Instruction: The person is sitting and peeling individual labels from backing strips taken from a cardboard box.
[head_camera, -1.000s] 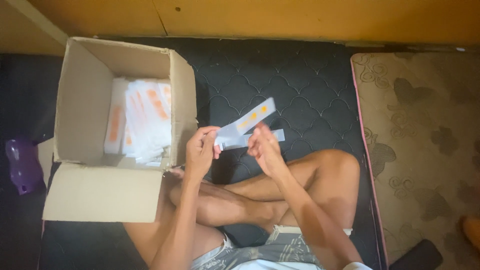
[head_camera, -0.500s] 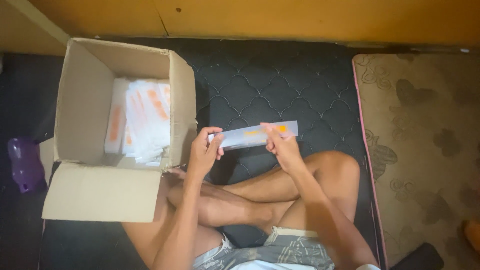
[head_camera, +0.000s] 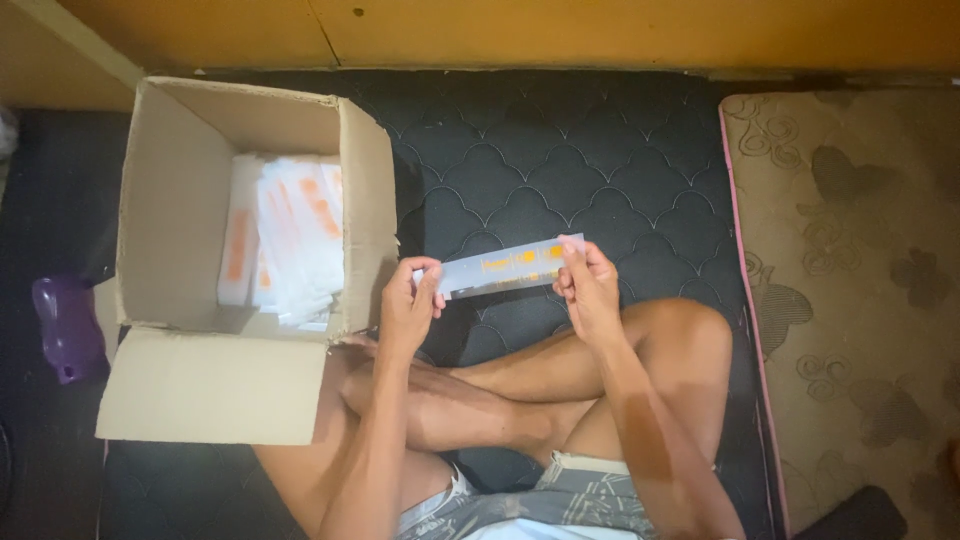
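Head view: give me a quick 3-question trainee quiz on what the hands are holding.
1. True or false: both hands hold the long flat white-and-orange carton.
2. Where does the open cardboard box sit: A) by the person's left hand, B) by the right hand?
3. What fills the box?

Key:
1. True: left hand and right hand pinch the ends of the flat carton.
2. A: cardboard box.
3. A stack of similar white-and-orange flat cartons.

A dark quilted mattress (head_camera: 560, 150) lies on the floor against a yellow-brown wall (head_camera: 600, 30) — beside it, a beige floral-patterned mat (head_camera: 860, 300), dimly lit.
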